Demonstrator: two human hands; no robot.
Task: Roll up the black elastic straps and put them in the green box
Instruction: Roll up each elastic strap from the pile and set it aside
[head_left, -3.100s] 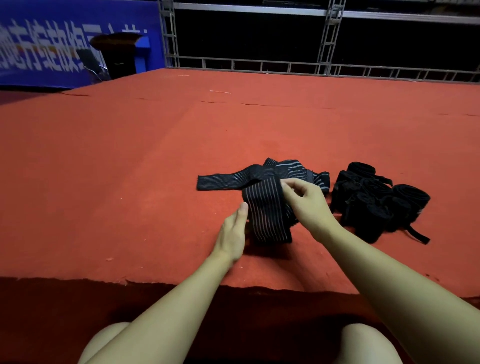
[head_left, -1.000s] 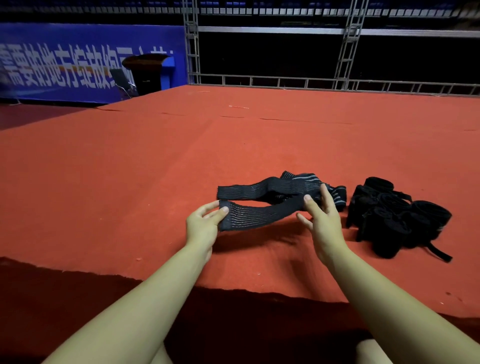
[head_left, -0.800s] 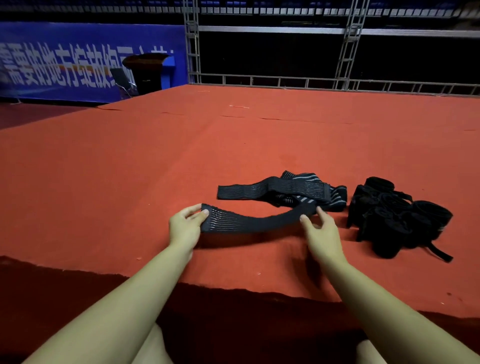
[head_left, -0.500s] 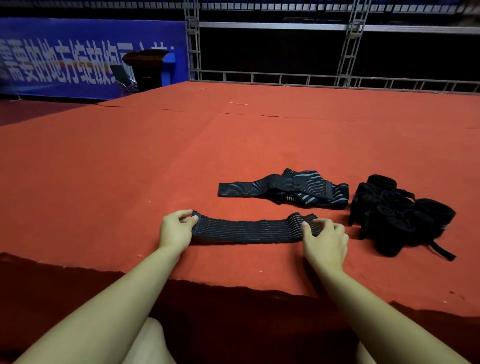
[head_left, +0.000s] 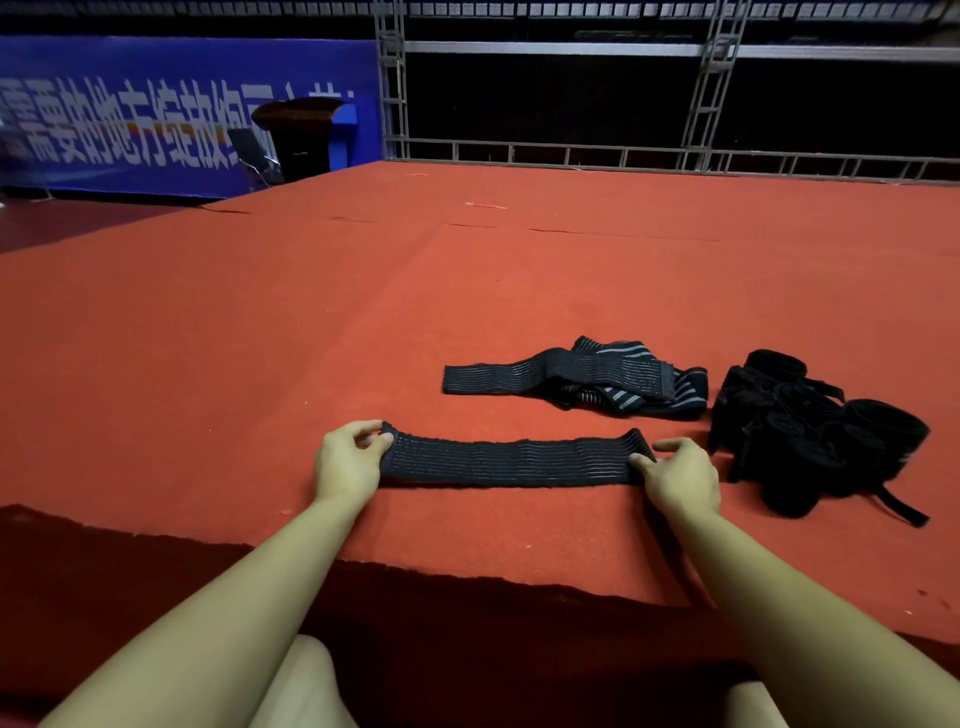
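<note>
Strap work first: the black ribbed elastic strap lies flat near the front edge of the red carpeted platform, left hand and right hand each pinching an end. Judged best: roll tightly from one end, edges aligned. Open carpet lies left; no green box shows.

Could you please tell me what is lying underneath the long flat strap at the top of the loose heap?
Under that flat strap lies a crumpled grey-striped strap, its folds showing beside and below it. How many straps are bunched there cannot be told, since the upper one covers the middle.
</note>
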